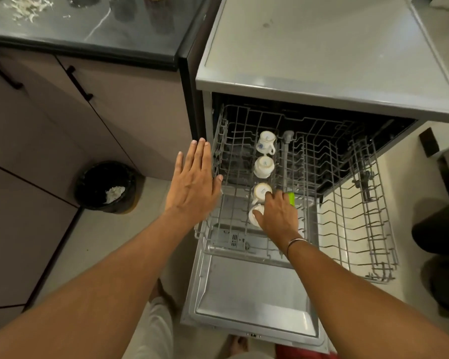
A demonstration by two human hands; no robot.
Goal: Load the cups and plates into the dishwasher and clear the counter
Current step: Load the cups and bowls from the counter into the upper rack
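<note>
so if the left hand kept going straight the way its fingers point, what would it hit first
Probably the dishwasher's left front edge, beside the upper rack. The left hand is open, fingertips near that edge; depth is unclear from this view.

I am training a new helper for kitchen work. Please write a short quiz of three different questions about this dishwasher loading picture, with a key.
1. How many white cups stand in the pulled-out rack?
2. True or false: the left hand holds a plate.
3. The right hand rests on: A) the farthest cup; B) the nearest cup; C) the bin.

Key: 1. Four, in a single row. 2. False; it is open and holds nothing. 3. B.
</note>
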